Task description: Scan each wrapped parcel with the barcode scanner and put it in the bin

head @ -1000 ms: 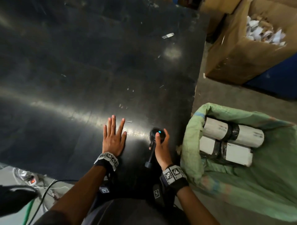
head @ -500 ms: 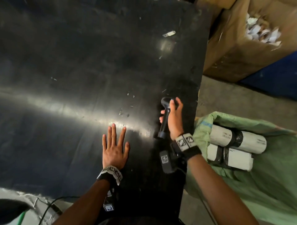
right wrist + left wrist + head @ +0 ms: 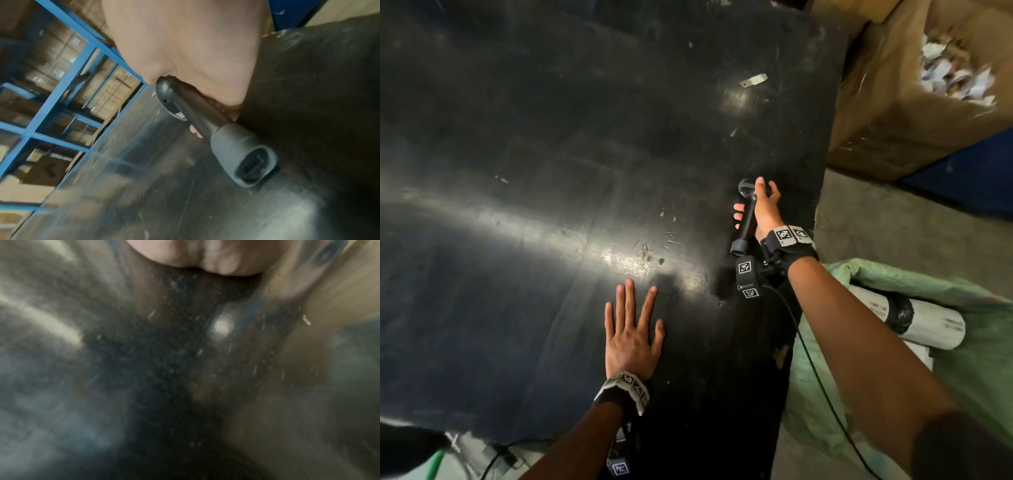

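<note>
Now the right hand (image 3: pixel 765 209), fingers wrapped on the scanner (image 3: pixel 745 219), has moved farther up the table (image 3: pixel 551 154) vs 0.5 s ago. Left hand (image 3: pixel 631 337) stays flat, fingers spread. Parcels (image 3: pixel 924 323) lie in the bin (image 3: pixel 979 359).

Left wrist view blurred; parcel (image 3: pixel 914 320) partly hidden behind the right forearm.
</note>
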`<control>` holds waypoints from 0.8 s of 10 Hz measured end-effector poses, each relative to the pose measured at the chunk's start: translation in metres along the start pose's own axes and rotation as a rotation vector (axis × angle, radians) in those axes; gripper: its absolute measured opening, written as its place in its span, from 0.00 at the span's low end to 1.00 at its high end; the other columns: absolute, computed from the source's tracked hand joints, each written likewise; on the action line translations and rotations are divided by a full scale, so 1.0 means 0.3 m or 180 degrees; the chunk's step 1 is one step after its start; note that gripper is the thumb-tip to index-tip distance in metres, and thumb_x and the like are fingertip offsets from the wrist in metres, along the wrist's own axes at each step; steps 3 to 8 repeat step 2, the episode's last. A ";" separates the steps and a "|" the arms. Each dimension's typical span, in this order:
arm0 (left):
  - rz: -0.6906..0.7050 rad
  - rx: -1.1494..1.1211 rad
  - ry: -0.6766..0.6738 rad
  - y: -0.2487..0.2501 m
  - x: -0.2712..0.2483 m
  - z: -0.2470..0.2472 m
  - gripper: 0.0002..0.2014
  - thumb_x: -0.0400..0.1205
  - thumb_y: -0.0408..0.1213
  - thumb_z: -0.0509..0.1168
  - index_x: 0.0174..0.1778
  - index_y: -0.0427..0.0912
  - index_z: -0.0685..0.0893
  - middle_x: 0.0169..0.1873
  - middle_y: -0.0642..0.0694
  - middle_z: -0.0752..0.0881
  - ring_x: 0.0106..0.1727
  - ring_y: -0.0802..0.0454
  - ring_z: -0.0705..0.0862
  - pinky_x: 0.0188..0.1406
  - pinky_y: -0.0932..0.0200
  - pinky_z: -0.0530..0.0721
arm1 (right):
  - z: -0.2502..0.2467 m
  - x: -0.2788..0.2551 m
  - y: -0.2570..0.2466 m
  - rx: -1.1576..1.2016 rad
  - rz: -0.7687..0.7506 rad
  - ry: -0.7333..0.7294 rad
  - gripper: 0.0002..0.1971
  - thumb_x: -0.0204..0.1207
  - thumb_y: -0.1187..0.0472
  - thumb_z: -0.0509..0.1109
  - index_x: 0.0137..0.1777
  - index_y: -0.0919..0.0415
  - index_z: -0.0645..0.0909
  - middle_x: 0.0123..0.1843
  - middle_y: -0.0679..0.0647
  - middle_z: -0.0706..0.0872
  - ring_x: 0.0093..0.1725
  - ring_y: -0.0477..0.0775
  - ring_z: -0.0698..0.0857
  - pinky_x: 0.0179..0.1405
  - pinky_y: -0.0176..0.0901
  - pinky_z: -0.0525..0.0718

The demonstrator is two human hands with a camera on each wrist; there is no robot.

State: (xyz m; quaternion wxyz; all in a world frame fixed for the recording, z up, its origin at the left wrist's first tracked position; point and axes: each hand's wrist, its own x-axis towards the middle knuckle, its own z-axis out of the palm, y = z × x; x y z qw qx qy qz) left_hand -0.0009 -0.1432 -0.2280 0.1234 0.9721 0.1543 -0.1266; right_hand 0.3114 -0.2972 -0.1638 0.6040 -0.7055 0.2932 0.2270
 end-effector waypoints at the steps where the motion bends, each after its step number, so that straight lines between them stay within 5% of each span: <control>1: 0.0037 -0.0062 0.0063 0.001 0.008 -0.014 0.34 0.87 0.56 0.46 0.89 0.55 0.45 0.89 0.40 0.40 0.89 0.42 0.40 0.87 0.37 0.49 | -0.022 0.018 0.027 -0.0330 -0.0198 0.0095 0.41 0.78 0.32 0.57 0.86 0.48 0.50 0.75 0.64 0.76 0.65 0.65 0.83 0.64 0.62 0.83; 2: 0.0111 -0.0194 0.0188 0.013 -0.021 -0.014 0.34 0.87 0.55 0.50 0.89 0.55 0.49 0.89 0.41 0.43 0.89 0.42 0.43 0.86 0.38 0.51 | -0.079 -0.029 0.087 -0.0735 -0.0401 0.0117 0.49 0.71 0.26 0.57 0.87 0.52 0.50 0.85 0.61 0.66 0.80 0.65 0.71 0.80 0.61 0.69; 8: 0.0111 -0.0194 0.0188 0.013 -0.021 -0.014 0.34 0.87 0.55 0.50 0.89 0.55 0.49 0.89 0.41 0.43 0.89 0.42 0.43 0.86 0.38 0.51 | -0.079 -0.029 0.087 -0.0735 -0.0401 0.0117 0.49 0.71 0.26 0.57 0.87 0.52 0.50 0.85 0.61 0.66 0.80 0.65 0.71 0.80 0.61 0.69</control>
